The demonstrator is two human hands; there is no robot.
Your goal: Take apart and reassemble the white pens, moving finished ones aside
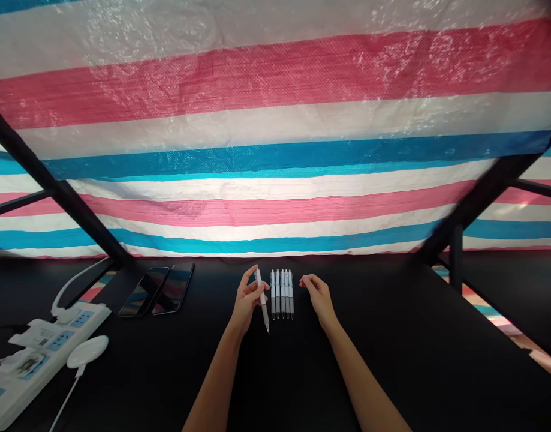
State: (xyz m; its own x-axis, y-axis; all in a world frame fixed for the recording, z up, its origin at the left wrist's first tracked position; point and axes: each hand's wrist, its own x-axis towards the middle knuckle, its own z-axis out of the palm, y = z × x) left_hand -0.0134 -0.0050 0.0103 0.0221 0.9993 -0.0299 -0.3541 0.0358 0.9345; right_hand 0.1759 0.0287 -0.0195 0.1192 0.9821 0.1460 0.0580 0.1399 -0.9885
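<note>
A white and grey click pen [264,303] is pinched between the thumb and fingers of my left hand [246,300], its tip slanting down toward me. Just right of it, a row of several matching pens [282,294] lies side by side on the black table [293,378], tips toward me. My right hand [319,297] is beside the right end of that row, apart from it. Its thumb and fingers are drawn together, and whether something small sits between them is hidden.
Two dark phones [144,292] lie to the left. Nearer me on that side are a white power strip [45,354] with plugs and cables, and a round white charging pad [89,350]. Black metal legs [86,213] frame both sides; a striped tarp [257,210] hangs behind.
</note>
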